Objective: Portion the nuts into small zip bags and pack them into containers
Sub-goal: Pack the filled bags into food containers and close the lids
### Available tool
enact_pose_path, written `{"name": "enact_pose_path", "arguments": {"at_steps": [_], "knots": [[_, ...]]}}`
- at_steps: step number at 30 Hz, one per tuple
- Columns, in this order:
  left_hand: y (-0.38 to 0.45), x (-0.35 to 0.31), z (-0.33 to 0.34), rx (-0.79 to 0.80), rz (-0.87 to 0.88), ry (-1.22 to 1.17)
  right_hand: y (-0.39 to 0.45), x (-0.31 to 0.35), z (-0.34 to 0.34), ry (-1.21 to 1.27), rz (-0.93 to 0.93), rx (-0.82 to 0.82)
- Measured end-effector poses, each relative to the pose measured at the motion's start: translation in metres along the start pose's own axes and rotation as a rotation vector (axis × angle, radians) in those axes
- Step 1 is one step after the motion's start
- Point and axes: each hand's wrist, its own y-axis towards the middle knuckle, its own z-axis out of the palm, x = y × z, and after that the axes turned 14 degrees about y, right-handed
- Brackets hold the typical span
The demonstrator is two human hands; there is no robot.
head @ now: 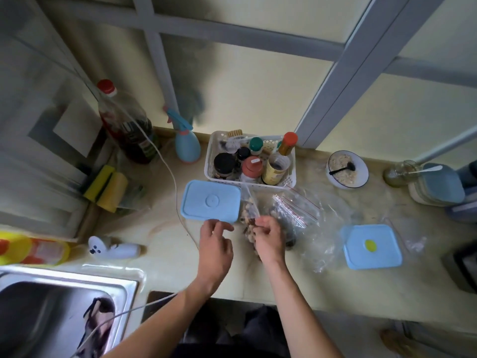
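Two hands meet at mid-counter. The left hand hovers loose-fingered and holding nothing, its fingertips at the near edge of the lidded container. Just right of it the zip bag of nuts stands up, long axis leaning away from the person. The right hand pinches the bag's lower end, so it is nearer. Spare bags lie beyond; a second container sits well apart, far right.

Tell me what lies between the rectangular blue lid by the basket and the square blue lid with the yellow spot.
In the head view, between the rectangular lid and the square lid: the nut bag, the right hand, and loose zip bags.
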Motion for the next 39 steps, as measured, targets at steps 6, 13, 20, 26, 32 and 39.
{"name": "enact_pose_path", "arguments": {"at_steps": [6, 13, 20, 26, 32, 39], "knots": [[-0.025, -0.044, 0.024, 0.372, 0.052, -0.172, 0.002, 0.014, -0.057, -0.022, -0.1, 0.046], [-0.061, -0.158, 0.094, 0.499, -0.004, -0.256, 0.02, 0.008, -0.192, -0.063, -0.257, -0.033], [-0.089, -0.237, 0.182, 0.521, -0.32, -0.204, 0.077, -0.027, -0.306, -0.277, -0.29, -0.186], [-0.078, -0.253, 0.192, 0.5, -0.623, -0.439, 0.078, -0.053, -0.326, -0.477, -0.425, -0.033], [-0.075, -0.272, 0.186, 0.55, -0.586, -0.559, 0.061, -0.056, -0.318, -0.52, -0.501, -0.162], [-0.079, -0.274, 0.184, 0.554, -0.596, -0.673, 0.049, -0.051, -0.328, -0.368, -0.455, -0.305]]}}
